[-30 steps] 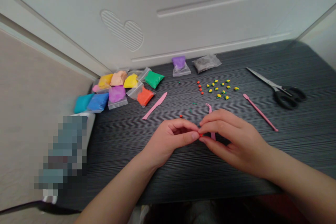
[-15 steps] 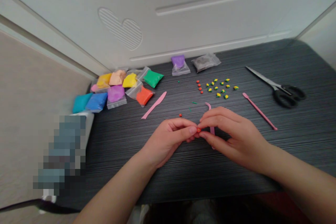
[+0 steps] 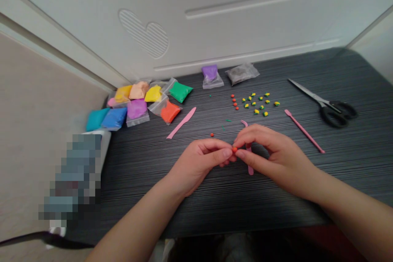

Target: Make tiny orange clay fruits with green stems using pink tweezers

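A tiny orange-red clay ball (image 3: 235, 149) is pinched between the fingertips of my left hand (image 3: 205, 161) and my right hand (image 3: 273, 159). Both hands hover over the dark tabletop with thumbs and forefingers meeting at the ball. Under my right hand lies a pink hooked modelling tool (image 3: 250, 168), partly covered by the fingers. Another small red clay ball (image 3: 212, 134) sits just beyond my left hand. Thin green clay strands (image 3: 228, 120) lie beyond the fingertips. Farther off are a column of several red clay pieces (image 3: 235, 100) and a cluster of yellow-and-green clay pieces (image 3: 256, 111).
Bags of coloured clay (image 3: 137, 109) crowd the back left, with a purple bag (image 3: 210, 73) and a grey bag (image 3: 242, 73) along the panel. A pink plastic knife (image 3: 182, 123), a pink stick tool (image 3: 303, 131) and black-handled scissors (image 3: 330, 104) lie on the table (image 3: 215, 208).
My fingers shift slightly around the clay ball, and more of it shows now. The right fingers have risen a little, uncovering the lower end of the pink hooked tool.
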`<control>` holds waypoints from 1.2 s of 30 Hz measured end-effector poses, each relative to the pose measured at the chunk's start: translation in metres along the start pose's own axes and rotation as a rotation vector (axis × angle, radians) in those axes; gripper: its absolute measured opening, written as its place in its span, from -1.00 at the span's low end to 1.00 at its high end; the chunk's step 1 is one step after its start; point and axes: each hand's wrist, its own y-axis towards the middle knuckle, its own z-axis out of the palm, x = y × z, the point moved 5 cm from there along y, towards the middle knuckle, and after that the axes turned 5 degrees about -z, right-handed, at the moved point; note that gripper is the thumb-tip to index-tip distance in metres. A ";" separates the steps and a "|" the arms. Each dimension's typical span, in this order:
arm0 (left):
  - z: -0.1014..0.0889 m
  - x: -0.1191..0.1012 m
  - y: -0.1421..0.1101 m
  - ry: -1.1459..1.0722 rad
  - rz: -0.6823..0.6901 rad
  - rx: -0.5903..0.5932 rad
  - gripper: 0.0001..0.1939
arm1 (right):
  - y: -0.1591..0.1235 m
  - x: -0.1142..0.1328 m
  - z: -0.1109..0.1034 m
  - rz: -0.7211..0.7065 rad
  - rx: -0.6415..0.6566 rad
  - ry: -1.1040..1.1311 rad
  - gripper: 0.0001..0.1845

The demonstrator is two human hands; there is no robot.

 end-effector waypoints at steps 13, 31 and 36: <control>0.000 0.000 0.000 0.049 0.002 -0.014 -0.95 | -0.001 0.000 0.002 0.017 0.008 0.015 -0.90; -0.003 0.003 0.001 0.050 0.013 -0.043 -0.93 | -0.004 0.004 0.001 -0.168 -0.055 -0.312 -0.86; -0.003 0.001 0.002 0.055 0.037 -0.043 -0.93 | -0.004 0.003 0.001 -0.165 -0.061 -0.307 -0.87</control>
